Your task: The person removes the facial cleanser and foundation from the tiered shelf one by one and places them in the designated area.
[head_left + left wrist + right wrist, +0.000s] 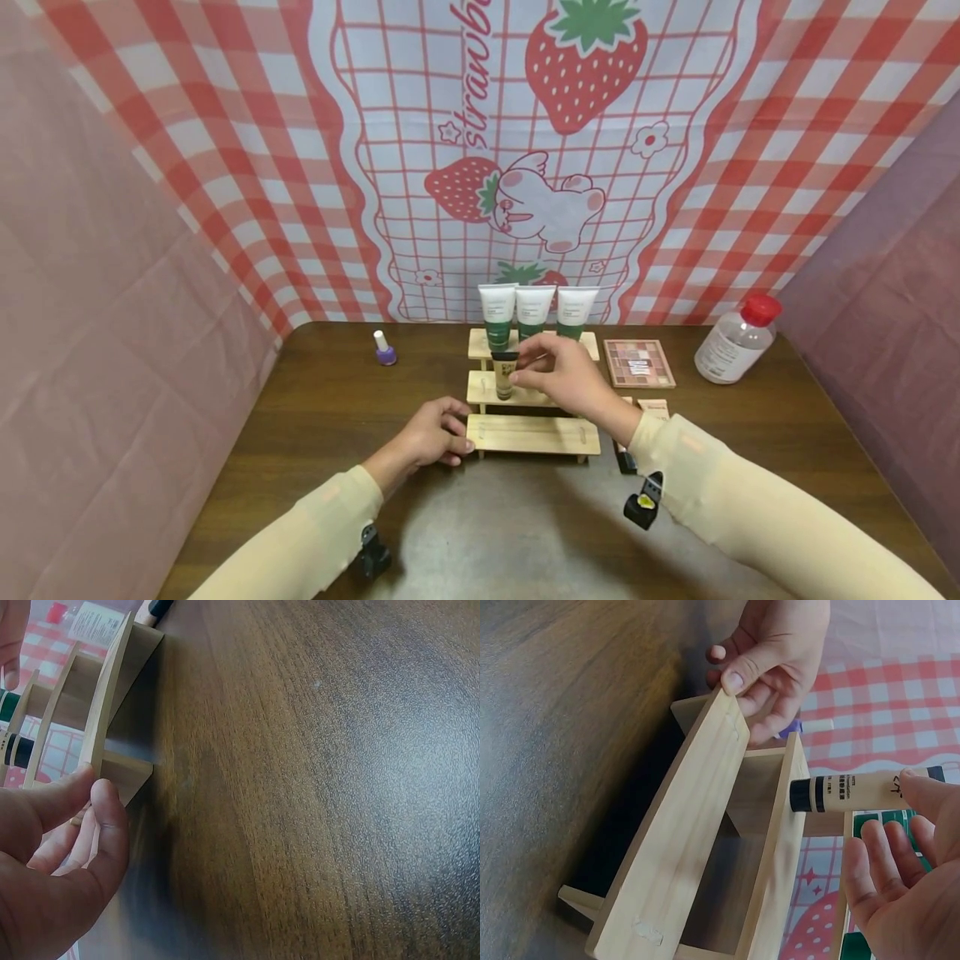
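A three-step wooden stand (536, 435) is on the table, and my left hand (437, 433) pinches the left end of its lowest step, thumb on top. On the middle step, near its left end, a small beige cosmetic tube (864, 791) with dark ends stands upright. My right hand (558, 372) has its thumb against this tube's upper part and the index finger close by it; the other fingers are loosely bent. Behind, on the top step, three white-and-green squeeze tubes (498, 310) stand in a row, the middle and right ones partly hidden by my right hand.
A purple nail polish bottle (386, 352) stands left of the stand. To its right lies a palette (640, 364), with a clear bottle with a red cap (729, 346) beyond. Small tubes (652, 408) lie partly hidden under my right forearm. A checked cloth (270, 167) hangs behind.
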`<action>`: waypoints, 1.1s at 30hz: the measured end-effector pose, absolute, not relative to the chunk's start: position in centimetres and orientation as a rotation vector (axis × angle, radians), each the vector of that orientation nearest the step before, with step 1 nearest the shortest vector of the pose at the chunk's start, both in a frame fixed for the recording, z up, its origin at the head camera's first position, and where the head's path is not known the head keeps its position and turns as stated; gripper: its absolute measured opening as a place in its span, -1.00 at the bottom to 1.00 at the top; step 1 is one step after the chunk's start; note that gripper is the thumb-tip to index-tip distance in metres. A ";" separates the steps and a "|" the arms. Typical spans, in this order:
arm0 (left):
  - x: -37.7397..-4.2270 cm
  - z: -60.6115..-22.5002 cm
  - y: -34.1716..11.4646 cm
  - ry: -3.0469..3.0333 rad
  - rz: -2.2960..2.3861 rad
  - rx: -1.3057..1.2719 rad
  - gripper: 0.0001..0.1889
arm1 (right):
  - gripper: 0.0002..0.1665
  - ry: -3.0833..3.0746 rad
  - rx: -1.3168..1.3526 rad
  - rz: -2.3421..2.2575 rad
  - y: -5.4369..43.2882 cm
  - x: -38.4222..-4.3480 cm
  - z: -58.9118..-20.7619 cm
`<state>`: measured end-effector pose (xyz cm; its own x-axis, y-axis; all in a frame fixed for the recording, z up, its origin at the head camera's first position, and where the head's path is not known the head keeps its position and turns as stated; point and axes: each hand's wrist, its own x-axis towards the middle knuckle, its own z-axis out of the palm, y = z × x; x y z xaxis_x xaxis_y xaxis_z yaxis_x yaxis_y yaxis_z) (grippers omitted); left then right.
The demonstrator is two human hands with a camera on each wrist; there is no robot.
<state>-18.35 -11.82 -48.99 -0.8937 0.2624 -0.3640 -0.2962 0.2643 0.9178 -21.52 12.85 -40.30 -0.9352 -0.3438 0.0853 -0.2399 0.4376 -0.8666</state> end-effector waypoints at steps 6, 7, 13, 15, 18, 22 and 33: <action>-18.3 -49.0 -11.8 2.090 1.670 -0.024 -0.44 | -0.56 2.575 -0.509 -1.515 12.5 -21.5 -40.3; -18.3 -49.0 -11.8 2.091 1.669 -0.024 -0.44 | -0.56 2.574 -0.508 -1.515 12.5 -21.6 -40.3; -18.4 -49.0 -11.8 2.091 1.664 -0.028 -0.43 | -0.56 2.583 -0.494 -1.505 12.3 -21.5 -40.4; -18.4 -49.1 -11.8 2.090 1.664 -0.028 -0.43 | -0.56 2.583 -0.495 -1.505 12.3 -21.5 -40.5; -18.5 -49.1 -11.8 2.086 1.666 -0.030 -0.44 | -0.57 2.589 -0.501 -1.505 12.3 -21.7 -40.6; -18.5 -49.2 -11.8 2.082 1.671 -0.030 -0.44 | -0.57 2.599 -0.496 -1.504 12.2 -21.7 -40.7; -18.4 -49.1 -11.7 2.082 1.661 -0.032 -0.44 | -0.62 2.623 -0.527 -1.490 12.1 -21.8 -41.1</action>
